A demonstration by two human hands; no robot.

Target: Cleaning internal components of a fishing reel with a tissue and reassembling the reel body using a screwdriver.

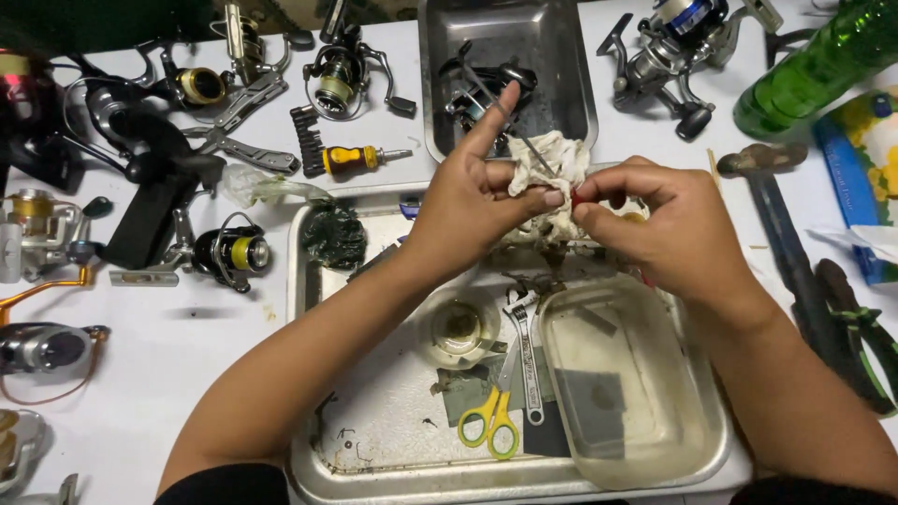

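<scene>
My left hand (pixel 472 192) grips a dirty white rag (pixel 561 164) above a large metal tray (pixel 309 281), its index finger raised. A thin metal rod (pixel 510 117) sticks up and to the left out of the rag. My right hand (pixel 664 220) pinches a small red part (pixel 577 198) at the rag's lower edge, against my left thumb. Both hands meet over the tray's far side.
In the tray lie yellow-handled scissors (pixel 491 425), an adjustable wrench (pixel 526 360), a small round cup (pixel 458 327) and a clear plastic tub (pixel 636 383). A second steel tray (pixel 561 65) holds a reel part. Several fishing reels, a screwdriver (pixel 355 159), pliers, a hammer (pixel 776 224) and a green bottle (pixel 823 65) surround them.
</scene>
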